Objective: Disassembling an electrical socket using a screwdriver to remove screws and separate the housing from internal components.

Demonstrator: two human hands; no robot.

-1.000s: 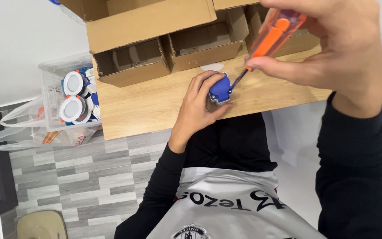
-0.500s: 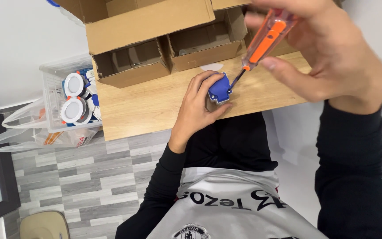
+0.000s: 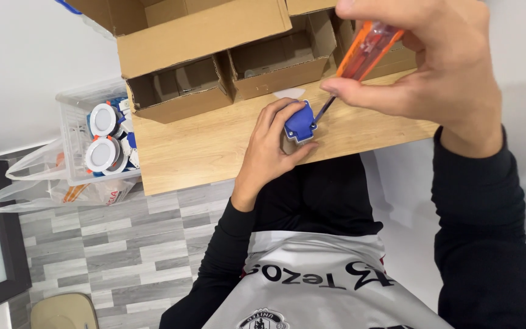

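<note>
My left hand (image 3: 269, 146) is shut on a small blue plastic part (image 3: 300, 122) and presses it against the wooden table (image 3: 202, 146) near its front edge. My right hand (image 3: 433, 73), close to the camera at the upper right, grips a screwdriver (image 3: 366, 45) with a clear orange handle. Its dark shaft slants down to the left and its tip rests on the right side of the blue part. Both arms wear black sleeves.
Open cardboard boxes stand at the back of the table: a large one (image 3: 202, 36) and two small ones (image 3: 178, 91) (image 3: 275, 61). Left of the table, a clear plastic bin (image 3: 74, 109) holds round white fittings. A plastic bag (image 3: 44, 189) lies beside it on the grey tiled floor.
My right hand has turned and shifted slightly on the screwdriver handle while the tip stays at the blue part. My left hand has kept its hold in the same spot.
</note>
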